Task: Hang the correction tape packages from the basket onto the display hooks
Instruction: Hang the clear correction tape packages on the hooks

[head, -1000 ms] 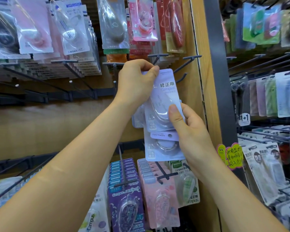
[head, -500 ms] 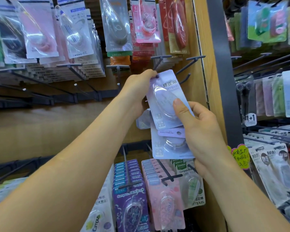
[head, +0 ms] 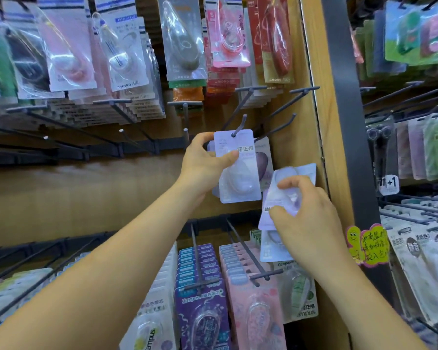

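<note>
Backdrop: wooden display panel (head: 86, 198), grey hooks everywhere, stocked rows above and below.
Left hand (head: 205, 165): pinching a lilac correction tape package (head: 240, 183) near its top, thumb across the front.
Package: upright, long axis vertical, its hole apparently threaded onto the hook (head: 241, 125) near the panel's right edge.
Right hand (head: 314, 218): lower right, clutching the spare packages (head: 301, 173), just beside the hung one.
Next move: left hand sits nearer; I'd say push straight back along the hook.
Basket: out of view.
</note>
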Available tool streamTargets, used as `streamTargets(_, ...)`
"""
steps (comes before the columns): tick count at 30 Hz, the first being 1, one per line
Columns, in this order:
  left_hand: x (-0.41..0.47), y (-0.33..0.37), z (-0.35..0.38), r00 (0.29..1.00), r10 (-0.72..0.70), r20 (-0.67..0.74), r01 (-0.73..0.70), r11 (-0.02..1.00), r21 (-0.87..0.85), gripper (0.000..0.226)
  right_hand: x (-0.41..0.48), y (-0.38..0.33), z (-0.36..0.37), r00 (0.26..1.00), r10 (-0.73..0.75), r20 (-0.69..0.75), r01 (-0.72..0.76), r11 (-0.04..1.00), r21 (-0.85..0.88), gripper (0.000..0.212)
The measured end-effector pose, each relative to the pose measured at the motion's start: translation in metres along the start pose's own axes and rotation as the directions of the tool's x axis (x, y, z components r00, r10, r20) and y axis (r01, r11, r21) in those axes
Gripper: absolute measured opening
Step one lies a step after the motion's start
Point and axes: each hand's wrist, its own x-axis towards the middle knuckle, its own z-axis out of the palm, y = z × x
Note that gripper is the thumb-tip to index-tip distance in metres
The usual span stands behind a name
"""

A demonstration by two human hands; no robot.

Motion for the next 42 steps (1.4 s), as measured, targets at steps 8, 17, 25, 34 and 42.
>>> streamTargets(8,0.033,-0.029,0.005,1.000,0.026,-0.016,-0.020,0.958,0.287,0.043,-0.005,0.003,-0.013,0.995,-0.098,0.009,0.089,0.937,0.338,0.082)
streamTargets(17,0.025,-0.034,0.009,0.989,-0.148,-0.025,0.150,0.958,0.245,0.059,-0.001,0.008,-0.018,1.000,-0.003,0.007,-0.001,0.819,0.574,0.052)
streamTargets(25,-0.028,0.007,-0.006,0.941,0.010,0.337,-0.003,1.000,-0.021,0.041,0.001,-0.002,-0.031,0.942,-0.105,0.319,-0.072,0.865,0.497,0.029)
streamTargets(34,-0.039,0.038,-0.054,0.761,0.031,0.647,-0.149,0.981,0.127,0.045,0.001,-0.001,-0.038,0.949,-0.024,0.314,-0.151,0.840,0.520,0.009)
streamTargets(42,-0.051,0.026,-0.055,0.858,-0.072,0.508,0.044,0.997,0.067,0.032,0.006,0.003,-0.008,0.966,0.131,-0.220,0.026,0.805,0.593,0.009)
